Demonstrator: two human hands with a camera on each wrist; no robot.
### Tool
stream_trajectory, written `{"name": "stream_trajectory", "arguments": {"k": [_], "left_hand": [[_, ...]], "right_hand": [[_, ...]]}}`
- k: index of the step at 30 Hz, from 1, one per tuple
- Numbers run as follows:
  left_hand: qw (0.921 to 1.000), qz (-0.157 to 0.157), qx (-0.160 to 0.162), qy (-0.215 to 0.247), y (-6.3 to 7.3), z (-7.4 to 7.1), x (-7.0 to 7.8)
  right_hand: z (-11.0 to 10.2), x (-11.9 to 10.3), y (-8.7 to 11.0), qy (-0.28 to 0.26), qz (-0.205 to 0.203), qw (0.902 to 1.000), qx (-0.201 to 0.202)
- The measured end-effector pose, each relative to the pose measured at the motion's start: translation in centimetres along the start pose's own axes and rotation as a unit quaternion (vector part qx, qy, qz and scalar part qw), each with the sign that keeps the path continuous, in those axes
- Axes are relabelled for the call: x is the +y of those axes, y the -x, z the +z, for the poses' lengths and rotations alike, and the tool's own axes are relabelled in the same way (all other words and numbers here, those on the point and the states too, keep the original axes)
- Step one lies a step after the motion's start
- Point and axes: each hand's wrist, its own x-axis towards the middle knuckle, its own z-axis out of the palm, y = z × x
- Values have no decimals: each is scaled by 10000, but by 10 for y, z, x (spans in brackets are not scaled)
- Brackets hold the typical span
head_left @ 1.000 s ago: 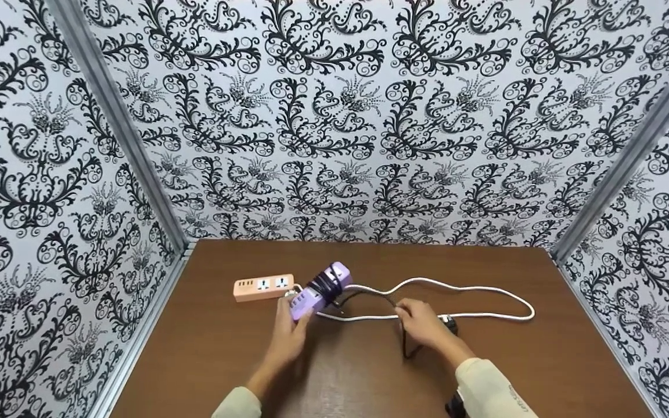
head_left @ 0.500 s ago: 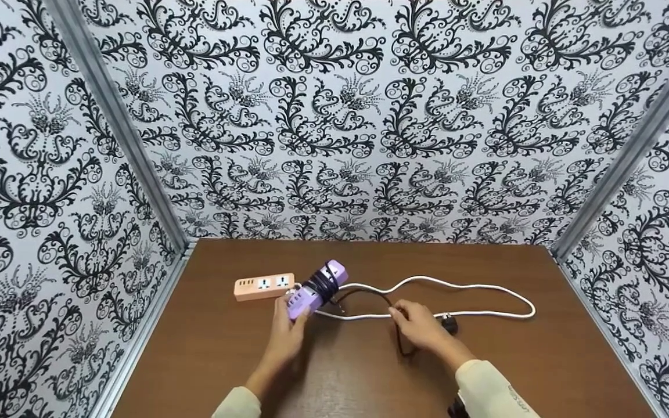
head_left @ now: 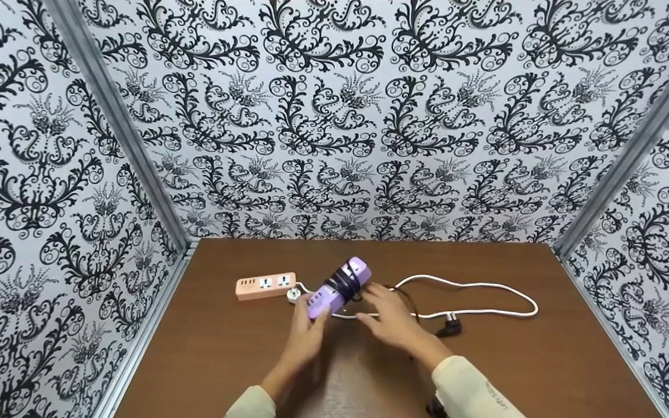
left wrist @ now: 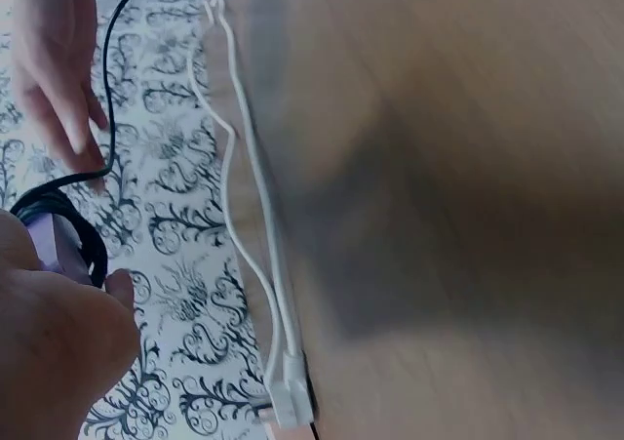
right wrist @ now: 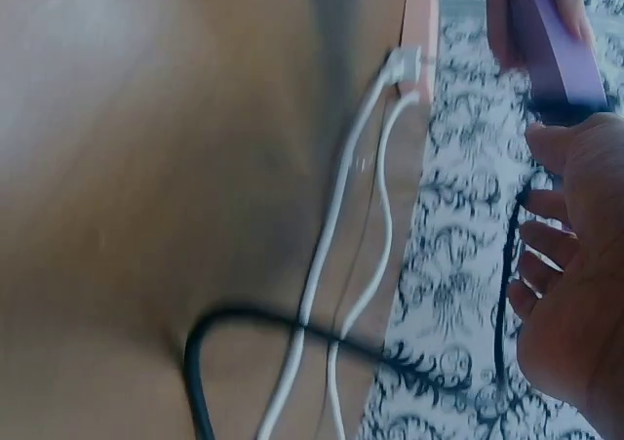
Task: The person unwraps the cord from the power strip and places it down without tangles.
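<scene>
My left hand (head_left: pixel 305 337) grips the lower end of a purple power strip (head_left: pixel 324 301), which is raised and tilted above the table. Black cord (head_left: pixel 343 283) is wound several times round the strip's middle. Just right of the windings, my right hand (head_left: pixel 392 319) has its fingers stretched toward the strip. In the right wrist view that right hand (right wrist: pixel 585 274) shows relaxed, spread fingers, with a loose length of black cord (right wrist: pixel 509 274) hanging beside them. In the left wrist view the cord (left wrist: pixel 109 99) runs past the fingertips; whether they touch it cannot be told.
An orange power strip (head_left: pixel 250 290) lies at the table's back left, its white plug (head_left: pixel 293 294) beside it. Its white cord (head_left: pixel 485 284) loops to the right. A black plug (head_left: pixel 452 326) lies near that loop. Part of a dark object (head_left: pixel 436 408) shows beside the right sleeve.
My right hand has let go of the loose black cord and moved left, up to the windings. My left hand has shifted the purple power strip slightly right, uncovering the white plug.
</scene>
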Motion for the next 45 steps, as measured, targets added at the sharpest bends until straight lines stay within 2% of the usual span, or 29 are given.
{"name": "stream_trajectory", "arguments": {"k": [6,9,11,15,18,22,28,31,34,40,45], "left_hand": [[9997,93,-163,-132,-3,6,5],[9992,44,-299,-247,-5,3,6],[9987,-17,-409,-316,-7,0,8],[9951,-9,-646,-751,-12,-5,13],[9907,81,-794,-1103,-14,-6,16],[9872,261,-875,-1306,-12,-3,12],[9795,637,-910,-1680,-4,-5,-2],[9741,711,-943,-1928,-1,-5,-8],[9726,656,-929,-2029,2,-4,-13],[9795,632,-755,-1758,2,-2,-14],[9882,408,-311,-1443,-2,-4,-14]], "right_hand": [[9,-7,-6,112,-550,9950,822],[10,-7,-8,171,-726,9920,1020],[10,-6,-9,218,-720,9918,1035],[8,-5,-7,293,-630,9935,902],[7,-7,-6,316,-640,9944,778],[2,-11,-8,443,-579,9938,836],[-12,-12,-16,608,148,9956,698],[-16,-6,-19,672,459,9942,697],[-19,0,-22,756,611,9924,756],[-22,17,-26,461,1140,9891,811],[-22,35,-14,248,1520,9859,661]]}}
